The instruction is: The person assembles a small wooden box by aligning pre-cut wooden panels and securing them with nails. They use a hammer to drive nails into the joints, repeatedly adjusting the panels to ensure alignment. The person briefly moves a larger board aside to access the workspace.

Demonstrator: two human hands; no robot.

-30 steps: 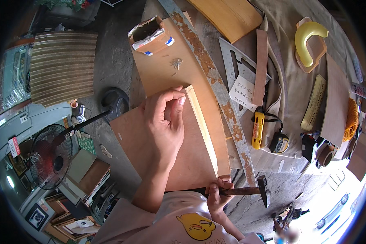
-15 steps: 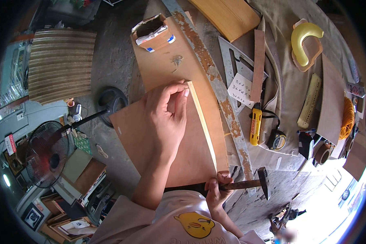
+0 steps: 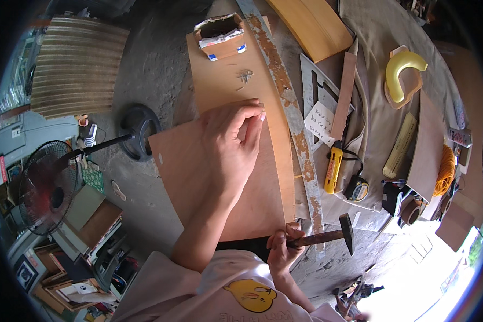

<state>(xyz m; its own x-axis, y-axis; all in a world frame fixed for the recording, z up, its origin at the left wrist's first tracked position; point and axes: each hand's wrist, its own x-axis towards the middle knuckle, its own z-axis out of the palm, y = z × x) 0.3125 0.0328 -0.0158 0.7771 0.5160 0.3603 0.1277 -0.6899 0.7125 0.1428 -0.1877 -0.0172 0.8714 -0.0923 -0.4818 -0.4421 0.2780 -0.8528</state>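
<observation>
Your left hand (image 3: 232, 142) pinches the brown panel (image 3: 257, 198), probably by its far corner; your right hand (image 3: 283, 252) grips the hammer (image 3: 321, 238).

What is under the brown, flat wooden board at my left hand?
Past the far and right edges of the brown board, a tan, flat wooden board shows; anything directly underneath is covered.

I note handwritten figures, in rows, on the white paper slip (image 3: 321, 119) just above the yellow cutter (image 3: 334, 169). Lettering runs along the cutter's body. Far left of the cutter, a red-and-white sign (image 3: 0, 170) bears print; below-left of it, the shirt (image 3: 204, 300) shows lettering.
</observation>
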